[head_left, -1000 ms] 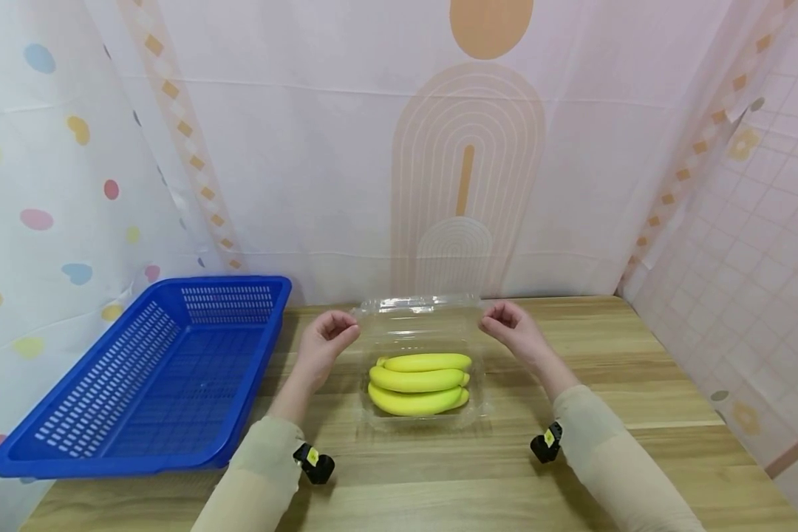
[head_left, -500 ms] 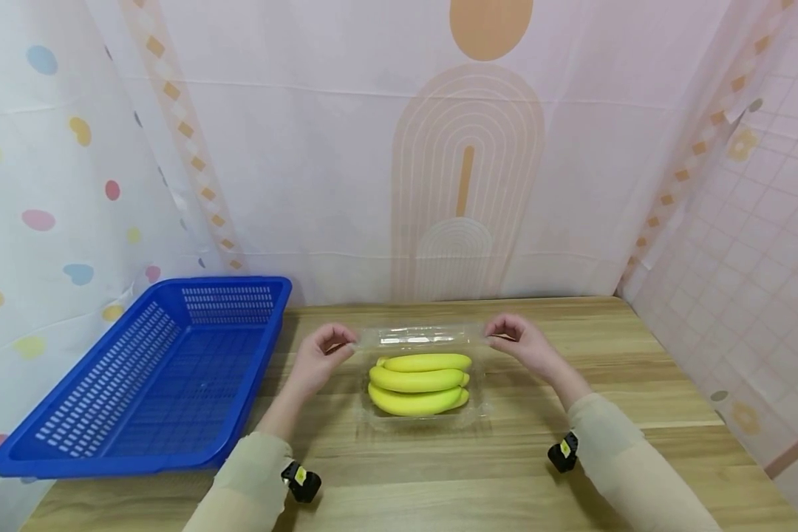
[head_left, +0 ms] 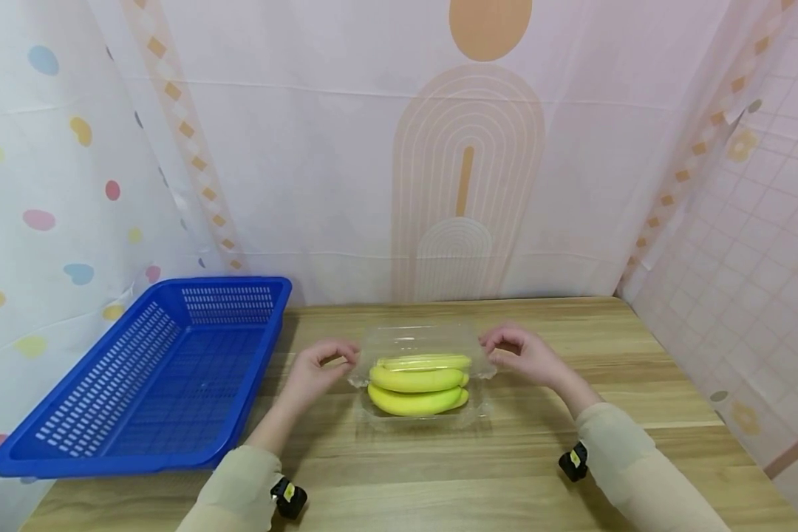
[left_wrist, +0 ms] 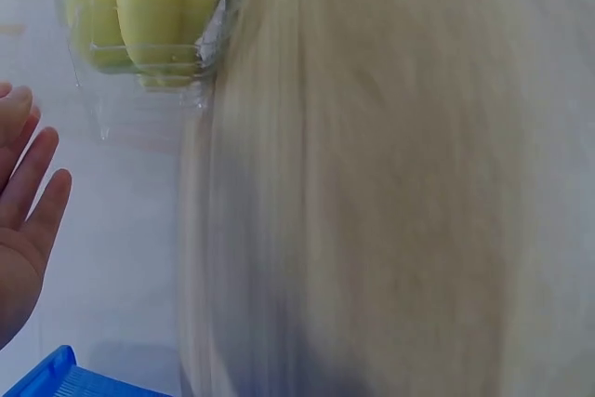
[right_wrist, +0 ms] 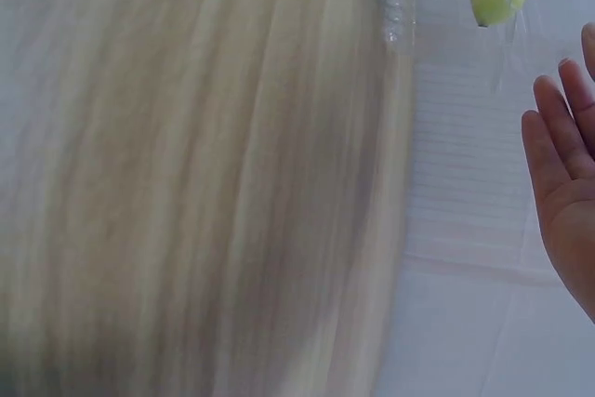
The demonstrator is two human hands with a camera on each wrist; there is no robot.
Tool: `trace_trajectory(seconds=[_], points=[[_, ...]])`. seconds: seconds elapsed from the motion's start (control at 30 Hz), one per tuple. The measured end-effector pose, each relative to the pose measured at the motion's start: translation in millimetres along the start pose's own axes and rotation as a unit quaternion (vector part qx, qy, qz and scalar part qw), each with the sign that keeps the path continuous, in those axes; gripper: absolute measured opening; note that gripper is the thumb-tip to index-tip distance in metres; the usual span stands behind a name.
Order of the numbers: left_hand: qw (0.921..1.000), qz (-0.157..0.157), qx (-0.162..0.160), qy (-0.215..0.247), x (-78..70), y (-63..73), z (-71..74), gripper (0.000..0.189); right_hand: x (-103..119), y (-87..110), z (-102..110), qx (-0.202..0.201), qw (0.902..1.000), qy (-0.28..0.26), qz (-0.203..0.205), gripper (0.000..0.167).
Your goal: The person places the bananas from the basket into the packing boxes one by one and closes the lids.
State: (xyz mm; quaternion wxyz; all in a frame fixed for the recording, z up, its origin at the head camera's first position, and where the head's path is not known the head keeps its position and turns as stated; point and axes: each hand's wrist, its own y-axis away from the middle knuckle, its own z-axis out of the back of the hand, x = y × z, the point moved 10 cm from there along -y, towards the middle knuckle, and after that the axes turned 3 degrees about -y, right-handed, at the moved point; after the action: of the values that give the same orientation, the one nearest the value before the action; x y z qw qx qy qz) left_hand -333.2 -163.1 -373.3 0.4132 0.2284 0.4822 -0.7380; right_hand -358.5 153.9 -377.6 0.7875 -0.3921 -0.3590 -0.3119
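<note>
A clear plastic clamshell box (head_left: 419, 423) holds several yellow bananas (head_left: 415, 380). Its hinged lid (head_left: 419, 336) is tilted forward, part way over the fruit, with a gap left at the front. My left hand (head_left: 315, 369) is at the lid's left edge, index finger and thumb reaching toward it. At the opposite edge, my right hand (head_left: 525, 358) has its fingertips against the lid's side. Both wrist views show the outer fingers extended beside the box, the left ones (left_wrist: 33, 183) and the right ones (right_wrist: 558, 127) apart from the bananas.
A large blue plastic basket (head_left: 239, 421) with slotted walls stands left of the box, near my left forearm. Everything rests on a wood-grain table (head_left: 425, 488). Printed curtains (head_left: 332, 185) hang behind it and along both sides.
The lid has swung from upright forward and down over the bananas. Both hands came down with it, a little nearer to me. Basket and bananas stay where they were.
</note>
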Motion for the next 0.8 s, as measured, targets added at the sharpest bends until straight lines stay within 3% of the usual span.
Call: trace_trajectory(seconds=[0.13, 0.27, 0.33, 0.43, 0.6, 0.7, 0.8], points=[[0.9969, -0.05, 0.014, -0.059, -6.1, 3.6, -1.2, 0.027, -0.4, 2.5, -2.2, 0.01, 0.9993, 0.036, -0.006, 0.01], [0.9869, -0.12, 0.016, -0.106, -15.1, 7.6, -2.0, 0.033, 1.4, 4.4, -5.1, 0.022, 0.9958, 0.088, -0.006, 0.013], [0.9783, -0.154, 0.022, -0.137, -19.7, 9.9, -3.9, 0.035, 4.3, 5.2, -7.0, 0.029, 0.9935, 0.11, 0.006, 0.016], [0.9588, -0.206, 0.032, -0.193, -28.4, 14.7, -7.8, 0.035, 10.3, 6.7, -10.3, 0.035, 0.9885, 0.14, 0.045, 0.02], [0.9266, -0.261, 0.041, -0.268, -36.8, 21.5, -13.3, 0.031, 18.8, 10.7, -15.4, 0.039, 0.9762, 0.18, 0.115, 0.024], [0.9155, -0.277, 0.044, -0.288, -38.9, 23.8, -15.6, 0.029, 21.3, 12.4, -17.6, 0.042, 0.9702, 0.195, 0.137, 0.025], [0.9098, -0.286, 0.047, -0.297, -40.5, 24.6, -16.7, 0.029, 22.7, 13.4, -19.7, 0.048, 0.9661, 0.206, 0.147, 0.025]])
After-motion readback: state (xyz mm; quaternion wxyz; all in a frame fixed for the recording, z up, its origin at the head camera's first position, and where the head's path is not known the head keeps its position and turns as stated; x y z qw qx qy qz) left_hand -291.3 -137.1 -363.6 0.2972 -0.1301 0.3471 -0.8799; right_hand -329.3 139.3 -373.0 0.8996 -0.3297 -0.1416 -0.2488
